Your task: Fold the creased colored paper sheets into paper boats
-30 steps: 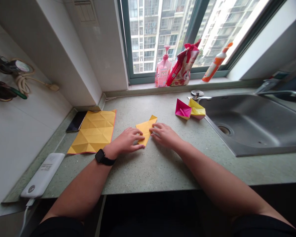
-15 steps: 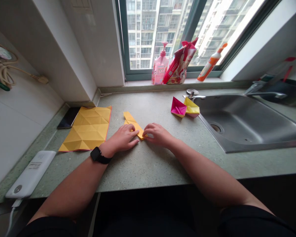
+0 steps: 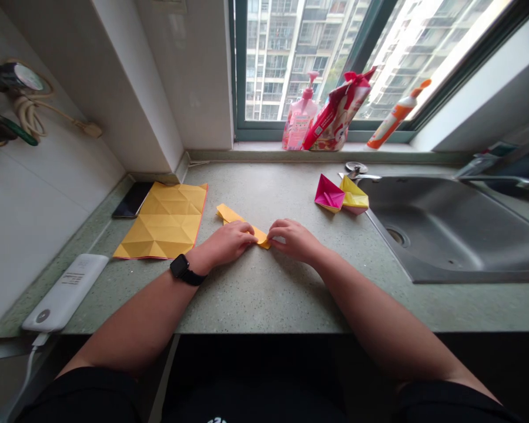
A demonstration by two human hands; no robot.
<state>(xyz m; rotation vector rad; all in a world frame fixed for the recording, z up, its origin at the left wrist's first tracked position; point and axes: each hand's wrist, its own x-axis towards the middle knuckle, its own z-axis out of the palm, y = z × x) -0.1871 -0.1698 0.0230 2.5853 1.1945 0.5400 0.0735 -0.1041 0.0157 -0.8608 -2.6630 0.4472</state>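
Note:
A narrow folded strip of orange-yellow paper (image 3: 227, 214) lies slantwise on the countertop, partly covered by my fingers. My left hand (image 3: 231, 241), with a black watch at its wrist, is closed on the paper's near side. At the right end of the strip, my right hand (image 3: 291, 239) pinches the paper between thumb and fingers. Left of my hands lies a creased yellow sheet (image 3: 167, 220) with a red edge. Two folded paper boats, one magenta (image 3: 328, 192) and one yellow (image 3: 355, 195), stand together near the sink.
A phone (image 3: 132, 200) lies partly under the creased sheet. Nearer on the left is a white power bank (image 3: 68, 291) with a cable. The steel sink (image 3: 462, 229) is at the right. A pink pump bottle (image 3: 298, 123), a red bag (image 3: 337, 120) and an orange bottle (image 3: 390, 124) line the windowsill.
The view has shifted, so most things sit farther right or left in the picture. My left hand's fingers have drawn in closer around the folded paper, whose angle is now flatter.

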